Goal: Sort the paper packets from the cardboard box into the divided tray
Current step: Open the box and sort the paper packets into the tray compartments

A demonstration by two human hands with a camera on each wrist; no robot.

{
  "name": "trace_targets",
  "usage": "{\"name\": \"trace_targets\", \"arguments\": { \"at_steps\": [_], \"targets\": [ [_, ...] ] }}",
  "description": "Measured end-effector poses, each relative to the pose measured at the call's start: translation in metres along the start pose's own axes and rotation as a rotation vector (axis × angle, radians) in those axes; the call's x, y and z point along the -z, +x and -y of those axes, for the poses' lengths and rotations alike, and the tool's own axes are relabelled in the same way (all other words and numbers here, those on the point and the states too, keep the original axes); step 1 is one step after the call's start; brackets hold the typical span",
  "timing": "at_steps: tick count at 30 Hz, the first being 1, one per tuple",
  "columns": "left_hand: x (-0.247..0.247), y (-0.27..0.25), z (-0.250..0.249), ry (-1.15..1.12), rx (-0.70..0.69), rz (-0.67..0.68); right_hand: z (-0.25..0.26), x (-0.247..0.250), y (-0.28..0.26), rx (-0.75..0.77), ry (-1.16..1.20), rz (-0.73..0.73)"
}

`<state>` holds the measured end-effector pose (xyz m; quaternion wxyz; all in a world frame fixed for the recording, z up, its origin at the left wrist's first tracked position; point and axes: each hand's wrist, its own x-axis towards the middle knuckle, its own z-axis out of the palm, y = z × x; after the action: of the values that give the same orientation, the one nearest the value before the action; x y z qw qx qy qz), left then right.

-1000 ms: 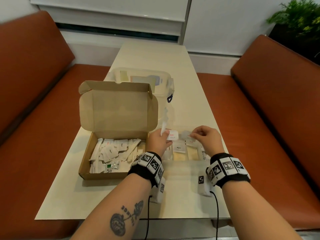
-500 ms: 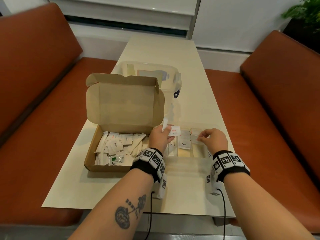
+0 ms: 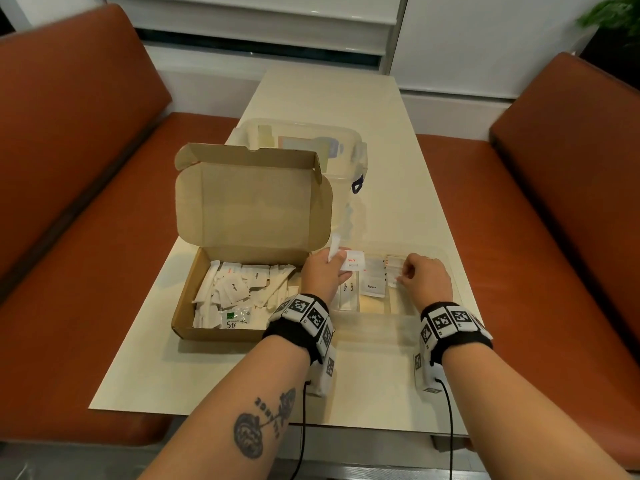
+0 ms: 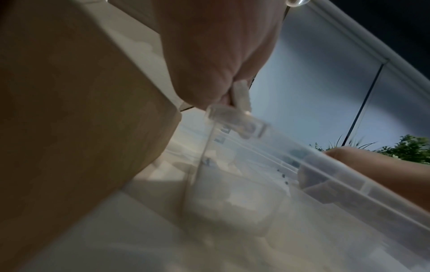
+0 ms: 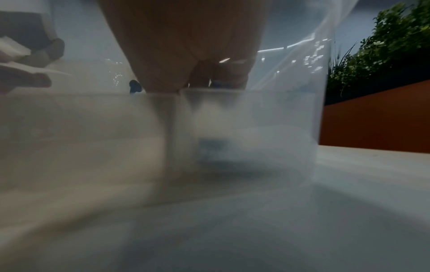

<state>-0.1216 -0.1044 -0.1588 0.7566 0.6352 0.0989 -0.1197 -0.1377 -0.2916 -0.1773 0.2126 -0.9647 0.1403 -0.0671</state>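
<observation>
The open cardboard box (image 3: 183,329) on the left holds several white paper packets (image 3: 235,289). Right of it stands the clear divided tray (image 3: 381,317), with sugar sticks (image 3: 348,289) and a pepper packet (image 3: 372,285) in separate compartments. Over the tray's left end, my left hand (image 3: 325,271) grips a salt packet (image 3: 354,263) and a long stick packet (image 3: 334,249); the left wrist view shows a packet edge (image 4: 242,95) between its fingers. My right hand (image 3: 426,278) reaches into the right compartment, fingers curled and pinching a white packet (image 3: 394,271). Seen from the right wrist, its fingers are blurred behind the tray wall (image 5: 256,128).
A clear lidded plastic bin (image 3: 343,147) stands behind the box's raised lid (image 3: 252,209). The narrow table (image 3: 381,386) has orange benches on the left (image 3: 104,271) and right (image 3: 554,271). A plant (image 5: 384,46) is at the far right.
My right hand has come down from above the tray into its right compartment with the packet. The left hand has stayed in place with its packets. The head view has moved closer.
</observation>
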Motion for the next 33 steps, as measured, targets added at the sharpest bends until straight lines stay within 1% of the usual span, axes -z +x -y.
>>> {"name": "trace_targets", "arguments": {
  "at_steps": [3,5,7,9,10,12,15,17,19,21,23,25,26,28,30,33],
  "targets": [
    [0.000,0.000,0.000,0.015,-0.006,0.002,0.001,0.000,-0.001,-0.007,0.004,0.011],
    [0.000,0.000,0.001,0.018,-0.011,0.009,0.002,0.003,-0.001,-0.017,0.038,-0.012],
    [0.000,0.000,0.000,0.021,-0.019,0.019,0.007,0.006,-0.002,-0.004,0.119,-0.070],
    [-0.001,0.000,0.000,0.023,-0.026,0.033,0.018,0.011,-0.003,0.037,0.249,-0.086],
    [-0.001,0.001,0.001,0.022,-0.027,0.044,0.025,0.013,-0.004,0.058,0.333,-0.065],
    [-0.002,0.001,0.002,0.025,-0.027,0.073,0.041,0.018,-0.005,0.093,0.464,0.031],
    [-0.003,0.002,0.004,0.058,-0.033,0.105,0.056,0.021,-0.003,0.106,0.487,0.186],
    [-0.003,0.003,0.004,0.065,-0.027,0.106,0.059,0.021,-0.003,0.056,0.506,0.231],
    [-0.003,0.004,0.004,0.056,-0.017,0.104,0.058,0.021,-0.005,0.040,0.509,0.258],
    [-0.003,0.004,0.005,0.025,-0.006,0.109,0.052,0.023,-0.005,0.040,0.513,0.248],
    [-0.003,0.003,0.005,-0.007,0.001,0.124,0.041,0.032,-0.001,0.032,0.466,0.159],
    [-0.002,0.003,0.006,-0.025,0.005,0.128,0.027,0.044,0.005,-0.001,0.358,0.063],
    [-0.002,0.003,0.006,-0.030,0.005,0.126,0.020,0.048,0.007,-0.025,0.292,0.040],
    [-0.002,0.004,0.006,-0.042,0.005,0.121,0.010,0.053,0.009,-0.062,0.147,0.055],
    [-0.001,0.005,0.007,-0.050,0.005,0.118,0.004,0.050,0.009,-0.080,0.051,0.111],
    [-0.001,0.005,0.007,-0.045,0.006,0.118,0.002,0.038,0.007,-0.086,0.023,0.186]
  ]
}}
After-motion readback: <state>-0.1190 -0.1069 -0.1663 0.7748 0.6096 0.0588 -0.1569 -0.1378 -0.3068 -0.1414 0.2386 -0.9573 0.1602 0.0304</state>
